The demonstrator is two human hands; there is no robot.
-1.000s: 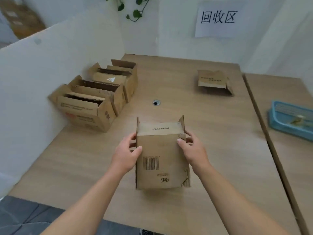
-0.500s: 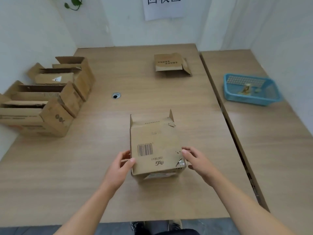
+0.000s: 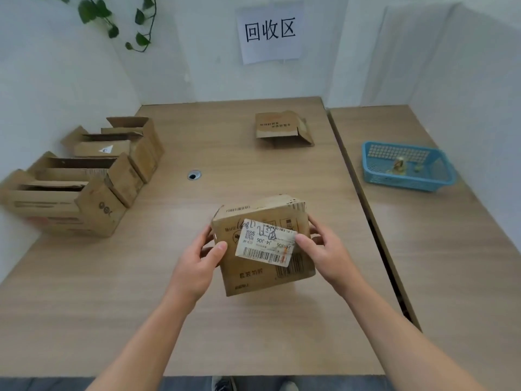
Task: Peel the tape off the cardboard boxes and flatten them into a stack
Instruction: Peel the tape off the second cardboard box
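The left hand (image 3: 201, 265) and right hand (image 3: 324, 253) grasp opposite sides of a small brown cardboard box (image 3: 263, 244) over the middle of the wooden table (image 3: 197, 320). Its white shipping label (image 3: 265, 244) reads "J4-J06". A wall sign (image 3: 270, 31) reads "回收区".

left: open boxes (image 3: 93, 176) lined along wall (image 3: 56, 94) | back: lone box (image 3: 279, 128) | right table (image 3: 451, 263): basket (image 3: 406, 167) at far end, near end passable | middle: held box (image 3: 262, 249) | passable: bare tabletop (image 3: 220, 142) between open boxes, lone box, held box
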